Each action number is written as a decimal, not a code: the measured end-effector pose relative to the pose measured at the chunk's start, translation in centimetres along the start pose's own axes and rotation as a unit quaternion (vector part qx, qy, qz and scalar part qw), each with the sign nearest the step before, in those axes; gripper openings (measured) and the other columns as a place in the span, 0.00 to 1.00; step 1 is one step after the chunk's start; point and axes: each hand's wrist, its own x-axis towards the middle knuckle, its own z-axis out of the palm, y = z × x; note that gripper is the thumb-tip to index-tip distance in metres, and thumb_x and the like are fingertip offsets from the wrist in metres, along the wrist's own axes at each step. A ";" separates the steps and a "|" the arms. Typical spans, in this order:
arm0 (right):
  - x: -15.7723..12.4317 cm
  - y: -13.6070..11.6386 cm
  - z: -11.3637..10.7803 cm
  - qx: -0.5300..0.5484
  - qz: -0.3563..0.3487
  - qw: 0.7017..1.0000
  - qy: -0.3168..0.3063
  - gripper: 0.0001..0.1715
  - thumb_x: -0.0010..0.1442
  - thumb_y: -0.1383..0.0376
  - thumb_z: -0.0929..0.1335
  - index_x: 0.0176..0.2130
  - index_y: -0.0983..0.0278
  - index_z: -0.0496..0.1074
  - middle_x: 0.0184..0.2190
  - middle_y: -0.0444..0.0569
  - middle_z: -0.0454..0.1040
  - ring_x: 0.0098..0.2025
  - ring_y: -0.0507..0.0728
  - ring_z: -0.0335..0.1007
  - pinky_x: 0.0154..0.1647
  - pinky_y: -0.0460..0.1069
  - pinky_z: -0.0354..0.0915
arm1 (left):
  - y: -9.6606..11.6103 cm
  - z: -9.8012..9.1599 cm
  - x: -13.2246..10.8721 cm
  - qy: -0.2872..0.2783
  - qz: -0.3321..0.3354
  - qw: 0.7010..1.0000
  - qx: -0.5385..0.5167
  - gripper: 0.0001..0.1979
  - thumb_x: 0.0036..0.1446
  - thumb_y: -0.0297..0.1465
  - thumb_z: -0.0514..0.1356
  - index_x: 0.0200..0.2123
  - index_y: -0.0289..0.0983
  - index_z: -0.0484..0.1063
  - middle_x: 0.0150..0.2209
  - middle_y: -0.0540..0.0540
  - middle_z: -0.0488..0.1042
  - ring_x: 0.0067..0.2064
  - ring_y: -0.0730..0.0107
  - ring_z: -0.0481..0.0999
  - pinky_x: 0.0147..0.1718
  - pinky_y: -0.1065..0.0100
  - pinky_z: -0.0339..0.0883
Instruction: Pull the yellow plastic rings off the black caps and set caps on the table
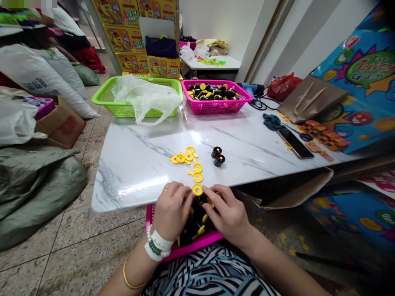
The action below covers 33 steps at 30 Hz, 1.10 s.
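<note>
A yellow plastic ring [197, 189] is at the table's near edge, between my two hands. My left hand [173, 209] pinches its left side between thumb and fingers. My right hand [230, 211] has its index fingertip at the ring's right edge, while the thumb stays lower and apart. Just beneath my hands, a pink basket [200, 242] in my lap holds black cylinders with yellow parts, partly hidden. More yellow rings, some with small tabs, lie beyond in a loose pile [182, 157] and a short row [198, 172]. Two black cups [218, 157] stand upright to their right.
On the white marbled table [138, 164], a green basket [106, 100] bears a clear plastic bag, beside a pink basket [212, 107] of black-and-yellow pieces. A phone [296, 144], dark cloth [271, 122] and paper bag [311, 98] lie right. Sacks [40, 78] stand left.
</note>
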 end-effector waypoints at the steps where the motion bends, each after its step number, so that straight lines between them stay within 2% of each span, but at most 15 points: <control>1: 0.3 0.0 0.3 -0.020 -0.019 1.000 0.001 0.22 0.63 0.71 0.65 0.56 0.65 0.70 0.44 0.56 0.73 0.42 0.57 0.72 0.43 0.50 0.71 | 0.9 0.0 0.2 -0.006 0.006 1.000 -0.026 0.04 0.62 0.29 0.56 0.36 0.36 0.71 0.33 0.45 0.70 0.38 0.64 0.70 0.39 0.63 0.67; 4: 1.4 0.8 -0.1 -0.014 -0.007 1.000 0.007 0.16 0.64 0.72 0.63 0.47 0.65 0.76 0.36 0.53 0.76 0.38 0.57 0.73 0.41 0.50 0.70 | 2.6 0.7 1.8 -0.019 0.015 0.994 -0.104 0.04 0.62 0.29 0.57 0.37 0.37 0.71 0.33 0.46 0.72 0.37 0.67 0.71 0.38 0.65 0.68; 7: 2.2 3.3 -1.8 0.083 0.112 0.989 0.041 0.10 0.63 0.66 0.66 0.40 0.64 0.77 0.32 0.51 0.76 0.33 0.55 0.73 0.36 0.49 0.70 | 2.9 2.3 4.5 0.018 -0.007 0.993 -0.113 0.10 0.58 0.34 0.62 0.41 0.36 0.71 0.34 0.46 0.73 0.37 0.66 0.72 0.39 0.64 0.67; 10: 3.1 7.0 -3.3 0.212 0.282 0.932 0.078 0.14 0.61 0.58 0.68 0.41 0.65 0.76 0.24 0.46 0.75 0.23 0.52 0.69 0.26 0.46 0.66 | 2.4 4.9 7.5 0.044 -0.035 0.998 -0.029 0.19 0.53 0.42 0.65 0.41 0.33 0.71 0.34 0.44 0.73 0.39 0.60 0.72 0.41 0.60 0.66; 12: 4.0 9.2 -3.7 0.255 0.354 0.897 0.075 0.18 0.59 0.56 0.68 0.42 0.66 0.75 0.18 0.44 0.72 0.19 0.51 0.65 0.21 0.45 0.61 | 2.2 6.6 9.0 0.019 -0.044 0.998 0.027 0.22 0.51 0.44 0.66 0.41 0.33 0.71 0.35 0.42 0.73 0.39 0.58 0.71 0.42 0.58 0.66; 13: 4.6 10.1 -3.8 0.261 0.369 0.890 0.060 0.19 0.58 0.56 0.69 0.43 0.67 0.75 0.17 0.43 0.71 0.18 0.50 0.64 0.20 0.44 0.59 | 2.1 7.4 9.5 0.004 -0.046 0.998 0.046 0.23 0.50 0.45 0.67 0.41 0.33 0.71 0.35 0.42 0.73 0.40 0.57 0.71 0.42 0.58 0.65; 16: 6.1 11.1 -3.6 0.259 0.350 0.900 -0.033 0.19 0.57 0.58 0.68 0.43 0.68 0.75 0.17 0.42 0.70 0.18 0.50 0.64 0.20 0.44 0.58 | 2.1 8.6 10.1 -0.027 -0.049 0.995 0.081 0.22 0.51 0.45 0.66 0.40 0.34 0.72 0.36 0.41 0.73 0.40 0.56 0.70 0.42 0.58 0.64; 18: 6.4 10.8 -3.5 0.244 0.306 0.916 -0.093 0.15 0.57 0.59 0.67 0.41 0.65 0.75 0.21 0.42 0.72 0.19 0.49 0.64 0.22 0.44 0.59 | 2.2 8.5 9.9 -0.040 -0.046 0.994 0.089 0.19 0.53 0.43 0.65 0.40 0.35 0.72 0.36 0.42 0.73 0.41 0.56 0.70 0.42 0.58 0.64; 20: 6.1 10.4 -3.6 0.237 0.277 0.923 -0.123 0.12 0.58 0.59 0.67 0.37 0.64 0.76 0.25 0.43 0.72 0.21 0.48 0.63 0.23 0.44 0.59 | 2.4 8.0 9.2 -0.055 -0.028 0.995 0.084 0.15 0.54 0.41 0.65 0.39 0.36 0.73 0.36 0.42 0.73 0.42 0.56 0.70 0.43 0.58 0.63; 22: 5.3 10.2 -4.0 0.237 0.267 0.927 -0.112 0.11 0.58 0.59 0.68 0.35 0.63 0.76 0.28 0.44 0.72 0.24 0.49 0.62 0.25 0.44 0.59 | 2.6 7.3 8.4 -0.070 -0.003 0.995 0.068 0.13 0.54 0.39 0.65 0.39 0.38 0.73 0.37 0.44 0.73 0.42 0.56 0.69 0.45 0.57 0.62; 25: 4.5 9.9 -5.0 0.221 0.271 0.936 -0.043 0.11 0.54 0.58 0.71 0.35 0.64 0.78 0.32 0.46 0.72 0.29 0.50 0.63 0.29 0.45 0.61 | 2.5 7.0 7.3 -0.080 0.006 0.996 0.046 0.14 0.52 0.38 0.67 0.40 0.38 0.74 0.38 0.45 0.74 0.43 0.57 0.69 0.47 0.57 0.61; 27: 4.6 9.3 -5.5 0.262 0.297 0.918 -0.022 0.13 0.52 0.57 0.73 0.34 0.65 0.77 0.32 0.47 0.73 0.28 0.49 0.63 0.28 0.45 0.61 | 2.3 7.1 6.9 -0.074 -0.005 0.997 0.036 0.15 0.52 0.40 0.67 0.39 0.38 0.74 0.37 0.45 0.74 0.42 0.57 0.69 0.45 0.57 0.61; 30: 5.4 7.9 -5.3 0.376 0.341 0.860 -0.053 0.16 0.51 0.56 0.74 0.32 0.66 0.74 0.25 0.43 0.72 0.19 0.46 0.57 0.19 0.43 0.54 | 2.1 7.3 6.8 -0.060 -0.002 0.998 0.033 0.13 0.53 0.40 0.66 0.38 0.39 0.75 0.35 0.45 0.74 0.41 0.58 0.69 0.43 0.57 0.60; 33: 6.2 7.0 -4.0 0.405 0.351 0.843 -0.050 0.16 0.49 0.56 0.75 0.31 0.66 0.73 0.23 0.42 0.71 0.17 0.45 0.55 0.17 0.42 0.52 | 2.1 7.3 6.8 -0.051 0.002 0.998 0.037 0.10 0.55 0.39 0.65 0.36 0.40 0.76 0.33 0.46 0.74 0.40 0.57 0.68 0.42 0.56 0.58</control>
